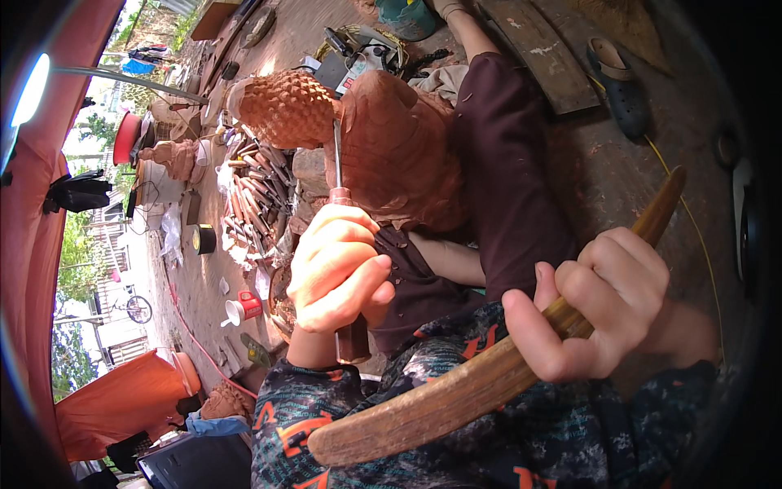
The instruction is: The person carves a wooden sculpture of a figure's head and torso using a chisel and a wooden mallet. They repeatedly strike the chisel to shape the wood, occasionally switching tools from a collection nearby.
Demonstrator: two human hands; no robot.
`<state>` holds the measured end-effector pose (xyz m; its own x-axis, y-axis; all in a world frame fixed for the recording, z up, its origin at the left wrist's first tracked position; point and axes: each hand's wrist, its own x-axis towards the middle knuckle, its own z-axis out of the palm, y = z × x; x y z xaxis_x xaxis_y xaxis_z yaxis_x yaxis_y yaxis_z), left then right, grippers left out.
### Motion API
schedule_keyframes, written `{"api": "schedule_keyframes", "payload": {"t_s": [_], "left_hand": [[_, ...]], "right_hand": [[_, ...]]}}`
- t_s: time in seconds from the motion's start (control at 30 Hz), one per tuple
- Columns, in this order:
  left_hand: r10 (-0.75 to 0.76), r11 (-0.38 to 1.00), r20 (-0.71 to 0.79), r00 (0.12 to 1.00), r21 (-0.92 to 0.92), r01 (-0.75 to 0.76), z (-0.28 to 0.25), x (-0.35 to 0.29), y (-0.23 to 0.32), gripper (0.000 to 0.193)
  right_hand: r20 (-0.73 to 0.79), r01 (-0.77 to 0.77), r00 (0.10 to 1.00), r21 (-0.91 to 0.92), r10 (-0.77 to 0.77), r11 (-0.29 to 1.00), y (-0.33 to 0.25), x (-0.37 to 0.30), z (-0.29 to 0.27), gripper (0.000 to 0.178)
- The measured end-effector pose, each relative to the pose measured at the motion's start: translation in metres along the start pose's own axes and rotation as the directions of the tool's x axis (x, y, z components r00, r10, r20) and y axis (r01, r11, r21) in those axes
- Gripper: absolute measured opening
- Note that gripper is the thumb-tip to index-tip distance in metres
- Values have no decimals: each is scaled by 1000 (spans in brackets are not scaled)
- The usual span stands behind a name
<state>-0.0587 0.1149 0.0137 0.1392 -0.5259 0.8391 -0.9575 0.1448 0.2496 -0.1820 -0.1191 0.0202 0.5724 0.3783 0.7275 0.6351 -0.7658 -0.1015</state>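
My left hand [336, 265] is closed round the wooden handle of a chisel [352, 341]. Its narrow metal blade reaches up to a reddish-brown wood carving [407, 163], meeting it near the neck, beside the rows of small knobs on the head [289, 106]. Whether the edge bites into the wood cannot be made out. In my right hand [607, 306] is a long, curved wooden club [432, 399], gripped near its thinner end. Its thick end slants down to the left across my patterned shirt, apart from the chisel. The carving rests against my dark-trousered leg [509, 155].
Many wooden-handled chisels [257, 196] lie piled left of the carving. Near them are a red and white cup [243, 308] and a roll of tape [204, 239]. A teal bucket [407, 20], a wooden plank [542, 57] and a dark clog [623, 98] sit farther off. A yellow cord [692, 220] runs at right.
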Motion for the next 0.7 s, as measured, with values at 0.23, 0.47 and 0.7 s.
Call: {"api": "schedule_keyframes", "payload": {"t_s": [0.23,0.47,0.7], "left_hand": [[-11,999,-40,999,35,12,3,-4,1,18],[10,999,-53,999,36,-8,8,2,-5,15],[-39,999,-57,998,32,41,12,11,-7,20]], "right_hand": [[-73,78,995,82,-72,994,0,-1,2,49],[-15,43,999,-91,-44,995,6,4,3,47],[87,-6,996,-136,18,991,12,4,-7,43]]}}
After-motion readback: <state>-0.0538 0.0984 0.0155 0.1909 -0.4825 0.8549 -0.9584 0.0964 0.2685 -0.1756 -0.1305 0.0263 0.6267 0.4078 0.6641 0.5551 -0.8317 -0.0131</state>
